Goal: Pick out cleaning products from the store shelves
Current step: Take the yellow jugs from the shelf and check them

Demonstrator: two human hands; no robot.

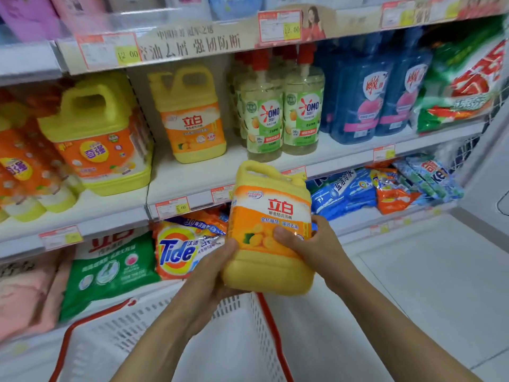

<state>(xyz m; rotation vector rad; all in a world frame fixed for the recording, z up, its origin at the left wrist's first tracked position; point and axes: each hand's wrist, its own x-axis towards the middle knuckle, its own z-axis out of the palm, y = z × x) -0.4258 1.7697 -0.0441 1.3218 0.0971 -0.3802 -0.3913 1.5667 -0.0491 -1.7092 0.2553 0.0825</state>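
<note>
A yellow dish-soap jug (pixel 268 260) with an orange label is held upright in front of the shelves, above a white shopping basket (pixel 176 343) with a red rim. My left hand (pixel 212 274) grips the jug's lower left side. My right hand (pixel 308 244) grips its right side with the thumb across the label. A matching yellow jug (pixel 192 117) stands on the middle shelf behind.
The middle shelf (pixel 192 177) also carries a larger yellow jug (pixel 102 133), clear OMO pump bottles (pixel 281 111) and blue bottles (pixel 369 86). Below lie a Tide bag (pixel 181 252), a green bag (pixel 110 268) and blue packets (pixel 344 188). White floor tiles (pixel 427 285) lie to the right.
</note>
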